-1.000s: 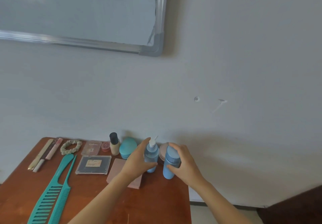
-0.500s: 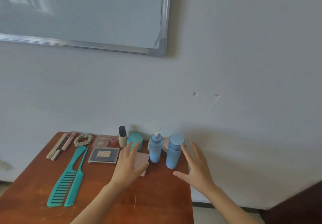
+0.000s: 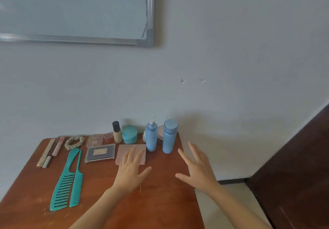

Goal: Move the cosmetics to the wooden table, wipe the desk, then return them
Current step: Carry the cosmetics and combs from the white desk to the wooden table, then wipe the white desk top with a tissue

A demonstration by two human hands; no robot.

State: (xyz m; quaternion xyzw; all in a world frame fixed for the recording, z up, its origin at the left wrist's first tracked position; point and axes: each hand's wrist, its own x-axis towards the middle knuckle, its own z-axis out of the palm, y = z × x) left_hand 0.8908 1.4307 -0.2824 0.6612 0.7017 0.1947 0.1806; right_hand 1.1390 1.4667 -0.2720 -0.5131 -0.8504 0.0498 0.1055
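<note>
A blue pump bottle (image 3: 151, 138) and a blue capped bottle (image 3: 169, 137) stand upright side by side at the back of the wooden table (image 3: 160, 202), against the wall. Both hands are spread wide and hold nothing. The left hand (image 3: 130, 171) is over a pink case (image 3: 124, 153), the right hand (image 3: 197, 170) at the table's right edge. Two teal combs (image 3: 65, 180) lie to the left, under a whiteboard (image 3: 71, 9).

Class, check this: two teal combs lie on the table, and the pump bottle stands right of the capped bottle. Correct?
No. The head view shows the pump bottle left of the capped bottle; the two combs do lie on the table.
</note>
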